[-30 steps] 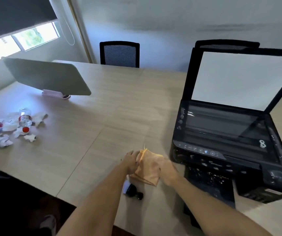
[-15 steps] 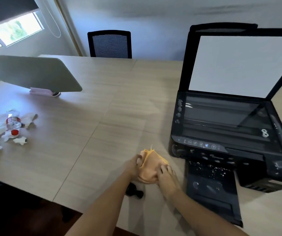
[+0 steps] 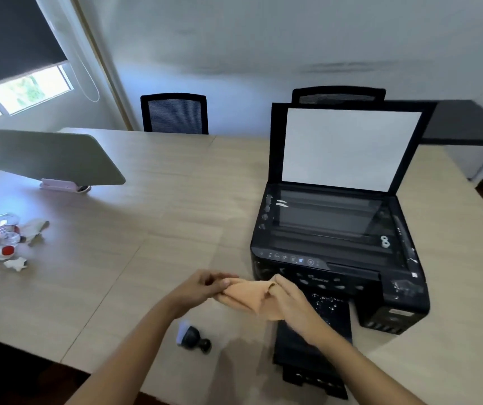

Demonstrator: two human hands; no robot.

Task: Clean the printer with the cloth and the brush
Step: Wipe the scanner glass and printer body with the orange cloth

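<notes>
At your far left a plastic bottle [image 3: 7,232] lies among crumpled tissues [image 3: 15,263] on the wooden table [image 3: 152,200]. A grey panel [image 3: 50,154] stands behind them — two black chairs [image 3: 175,114] sit at the table's far edge.

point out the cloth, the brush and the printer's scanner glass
cloth [image 3: 247,298], head view, middle of the folded orange fabric
brush [image 3: 194,337], head view, dark body
scanner glass [image 3: 326,217], head view, centre of the pane

orange cloth [image 3: 249,296] held; printer [image 3: 333,247] lid open; brush [image 3: 193,337] lying.
</notes>
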